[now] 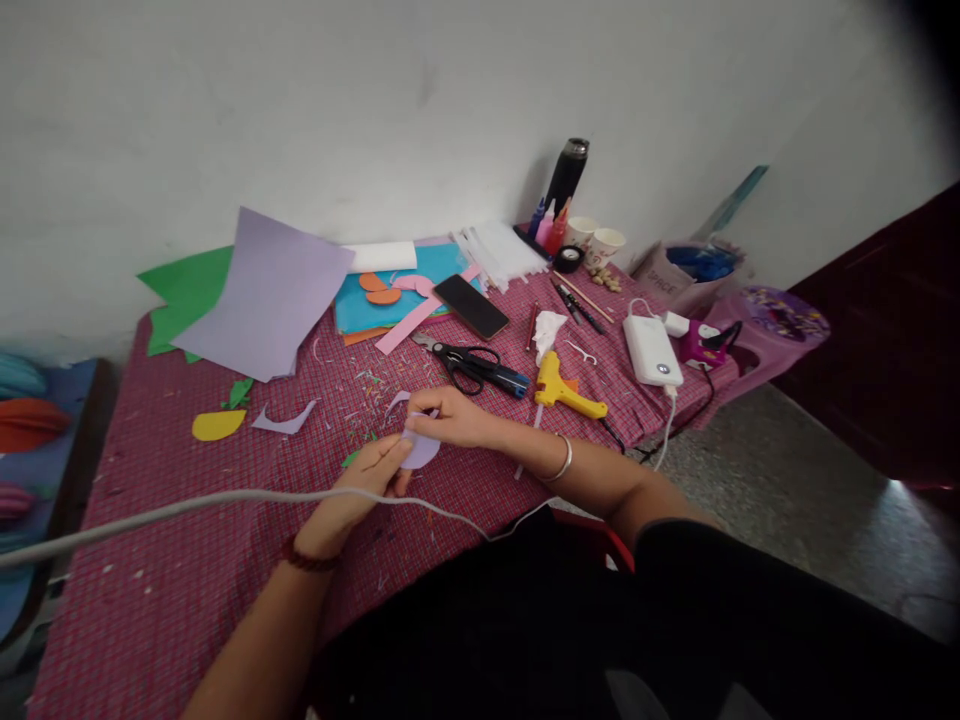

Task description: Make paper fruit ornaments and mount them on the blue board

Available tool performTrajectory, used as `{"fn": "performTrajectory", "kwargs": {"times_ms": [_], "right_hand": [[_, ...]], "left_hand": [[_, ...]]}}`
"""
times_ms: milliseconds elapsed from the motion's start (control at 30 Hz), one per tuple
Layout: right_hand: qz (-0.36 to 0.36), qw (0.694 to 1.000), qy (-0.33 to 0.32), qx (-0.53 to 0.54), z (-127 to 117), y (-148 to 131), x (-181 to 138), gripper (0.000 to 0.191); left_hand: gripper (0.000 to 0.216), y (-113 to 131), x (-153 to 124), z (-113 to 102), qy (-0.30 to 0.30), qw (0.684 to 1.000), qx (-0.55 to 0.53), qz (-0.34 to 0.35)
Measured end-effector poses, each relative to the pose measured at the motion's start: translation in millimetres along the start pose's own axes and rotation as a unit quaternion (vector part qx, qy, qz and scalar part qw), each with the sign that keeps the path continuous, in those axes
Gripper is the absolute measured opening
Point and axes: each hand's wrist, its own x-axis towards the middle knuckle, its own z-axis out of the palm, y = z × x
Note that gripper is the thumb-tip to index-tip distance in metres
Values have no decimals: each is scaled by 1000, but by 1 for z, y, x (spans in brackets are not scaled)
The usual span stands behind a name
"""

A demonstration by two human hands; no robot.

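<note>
A rounded purple paper [422, 454] is pinched by the left hand [375, 468] and right hand [454, 418] over the red-checked tabletop [172, 580]. Beyond the hands, scraps [370, 384] are strewn, backed by a pale wall [315, 110].

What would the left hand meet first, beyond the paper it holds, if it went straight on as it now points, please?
Most likely the right hand, which holds the same purple paper just ahead of the left hand, though depth is hard to judge.
</note>
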Motion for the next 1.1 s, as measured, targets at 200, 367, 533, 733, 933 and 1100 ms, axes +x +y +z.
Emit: {"fn": "performTrajectory", "kwargs": {"times_ms": [200, 367, 533, 733, 933, 1100], "right_hand": [[12, 1000, -13, 8, 4, -1, 0, 33], [57, 997, 15, 52, 4, 3, 1, 41], [52, 993, -5, 103, 2, 11, 3, 51], [79, 990, -49, 106, 7, 17, 1, 52], [63, 990, -37, 124, 5, 15, 1, 52], [59, 992, 6, 113, 4, 19, 5, 51]], "left_hand": [[54, -3, 0, 3, 34, 999, 5, -12], [57, -5, 0, 3, 68, 998, 12, -4], [55, -6, 1, 2, 110, 994, 14, 5], [54, -10, 5, 1, 154, 988, 15, 27], [51, -12, 7, 3, 162, 986, 1, 40], [50, -14, 7, 2, 183, 982, -17, 43]]}}
